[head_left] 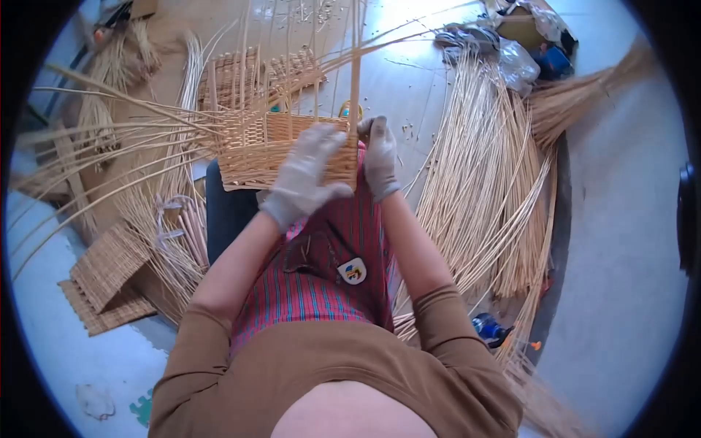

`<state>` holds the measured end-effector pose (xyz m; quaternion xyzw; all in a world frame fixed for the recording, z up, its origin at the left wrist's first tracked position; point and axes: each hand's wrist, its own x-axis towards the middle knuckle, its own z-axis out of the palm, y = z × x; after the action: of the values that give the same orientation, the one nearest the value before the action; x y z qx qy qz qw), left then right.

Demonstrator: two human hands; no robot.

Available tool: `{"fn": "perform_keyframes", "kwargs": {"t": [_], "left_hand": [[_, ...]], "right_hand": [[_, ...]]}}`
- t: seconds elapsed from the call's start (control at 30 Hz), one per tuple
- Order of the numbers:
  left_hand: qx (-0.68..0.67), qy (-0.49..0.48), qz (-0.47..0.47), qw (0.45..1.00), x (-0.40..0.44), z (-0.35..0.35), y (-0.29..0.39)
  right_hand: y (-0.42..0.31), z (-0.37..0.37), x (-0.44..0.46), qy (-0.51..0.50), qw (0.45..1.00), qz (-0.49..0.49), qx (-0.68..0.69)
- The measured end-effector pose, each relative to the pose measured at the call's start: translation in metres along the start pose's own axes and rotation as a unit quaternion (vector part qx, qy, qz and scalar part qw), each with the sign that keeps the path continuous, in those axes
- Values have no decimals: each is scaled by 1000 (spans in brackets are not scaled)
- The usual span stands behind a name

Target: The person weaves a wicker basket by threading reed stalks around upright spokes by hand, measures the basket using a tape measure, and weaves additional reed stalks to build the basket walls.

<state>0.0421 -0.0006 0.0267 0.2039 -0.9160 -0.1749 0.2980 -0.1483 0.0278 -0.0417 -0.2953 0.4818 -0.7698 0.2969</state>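
Observation:
A partly woven wicker basket (pixel 244 150) stands over my lap, with long loose canes fanning out to the left and upright stakes rising from it. My left hand (pixel 310 171), in a pale glove, lies against the near side of the basket, its fingers stretched out and a little blurred. At the basket's right corner is my right hand (pixel 380 157), gloved too, its fingers bent near a corner stake (pixel 355 80). What its fingertips hold, if anything, is too small to tell.
A large bundle of canes (pixel 482 175) lies on the floor to the right, beside another bundle (pixel 584 102). Woven panels (pixel 113 266) rest at the lower left. Plastic bags (pixel 517 66) are at the upper right, and a blue bottle (pixel 488 327) lies near my right elbow.

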Motion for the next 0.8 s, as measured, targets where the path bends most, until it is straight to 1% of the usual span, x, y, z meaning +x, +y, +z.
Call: {"fn": "perform_keyframes", "kwargs": {"t": [0.03,0.07,0.1,0.13,0.17,0.2,0.23,0.27,0.3,0.33,0.37,0.4,0.43,0.47,0.5,0.53,0.57,0.6,0.63,0.67,0.7,0.73,0.77,0.8], "left_hand": [[-67,40,-17,997,-14,-18,-8],[-48,106,-46,992,-29,-34,-31],[-173,203,-186,946,-46,-43,-62],[-200,288,-258,900,-52,-66,-77],[-194,329,-267,885,-44,-83,-77],[-189,368,-275,868,-34,-100,-76],[-154,365,-223,891,-21,-112,-73],[-71,320,-160,931,-9,-122,-62],[8,283,-89,955,3,-133,-52],[-271,251,-125,921,10,-135,-44],[-320,317,-133,883,11,-141,-50],[-322,322,-87,886,2,-150,-49],[-324,325,-40,888,-15,-160,-43],[-363,386,-79,844,-23,-168,-25],[-430,369,-45,823,-42,-173,-16],[-496,349,-14,795,-64,-177,-9],[-459,344,0,819,-79,-166,8],[-424,322,4,846,-94,-153,24],[-388,301,10,871,-109,-140,40],[-352,262,4,898,-124,-132,47],[-349,270,13,897,-135,-125,46],[-348,279,19,895,-140,-118,45],[-348,309,-3,885,-136,-116,52],[-307,296,3,905,-133,-121,53]], "right_hand": [[-6,-14,7,-61,998,21,0],[-17,-18,10,-54,998,17,5],[-32,-17,13,-61,995,67,-41],[-39,-14,11,-69,986,122,-86],[-38,-8,13,-76,983,94,-136],[-25,-3,18,-70,972,57,-219],[-10,5,19,-65,951,20,-300],[7,12,18,8,938,-12,-346],[7,12,16,10,940,-15,-342],[9,11,10,50,960,46,-273],[13,9,5,90,971,107,-196],[20,5,1,114,985,102,-85],[25,-2,0,125,983,110,-80],[19,-3,-8,135,980,120,-78],[8,-1,-17,160,976,119,-88],[11,-4,-22,176,975,119,-65],[15,-10,-25,191,974,117,-47],[23,-19,-28,161,980,87,-74],[26,-21,-29,167,980,80,-77],[29,-25,-30,172,979,74,-82],[25,-33,-32,127,985,103,-53],[25,-36,-35,128,985,104,-57],[6,-31,-46,144,962,-7,-233],[-15,-23,-60,147,897,-119,-400]]}}
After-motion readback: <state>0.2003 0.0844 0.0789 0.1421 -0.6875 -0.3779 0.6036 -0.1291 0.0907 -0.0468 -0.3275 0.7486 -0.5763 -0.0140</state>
